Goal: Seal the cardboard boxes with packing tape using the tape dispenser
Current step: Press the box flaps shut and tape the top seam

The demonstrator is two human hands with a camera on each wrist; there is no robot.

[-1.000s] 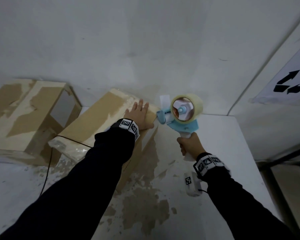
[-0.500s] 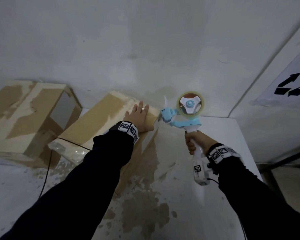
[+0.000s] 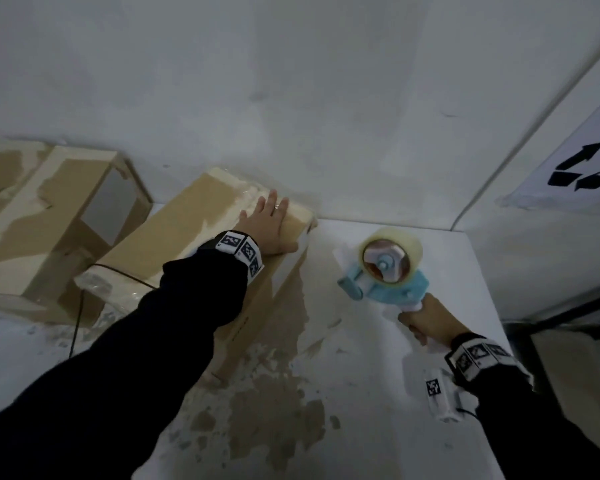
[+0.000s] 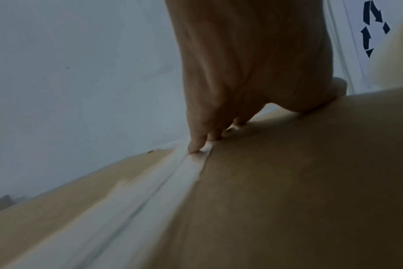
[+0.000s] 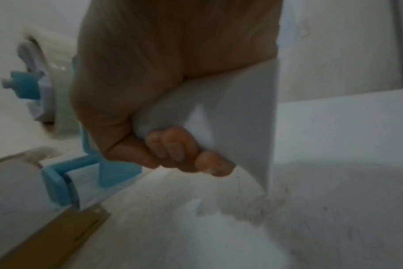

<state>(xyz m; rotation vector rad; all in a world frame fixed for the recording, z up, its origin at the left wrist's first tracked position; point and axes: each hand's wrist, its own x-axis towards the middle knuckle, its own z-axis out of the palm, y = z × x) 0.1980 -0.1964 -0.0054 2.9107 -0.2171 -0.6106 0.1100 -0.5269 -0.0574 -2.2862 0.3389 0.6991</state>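
Observation:
A long cardboard box (image 3: 187, 230) lies on the white table, its top seam covered by a strip of clear tape (image 4: 150, 191). My left hand (image 3: 269, 225) lies flat on the box's far end, straight fingers (image 4: 196, 143) pressing on the tape. My right hand (image 3: 426, 318) grips the white handle (image 5: 230, 112) of a blue tape dispenser (image 3: 388, 278) with a clear tape roll (image 3: 390, 251). The dispenser is held to the right of the box, apart from it, low over the table.
A second, larger cardboard box (image 3: 49, 209) stands at the back left against the wall. A thin black cable (image 3: 80, 306) runs down past the boxes. The white table (image 3: 378, 393) has brown worn patches. A recycling sign (image 3: 582, 168) hangs on the right wall.
My right hand has pulled the dispenser away from the box's far end, right and toward me, lowering it to the table. My left hand stays flat on the box.

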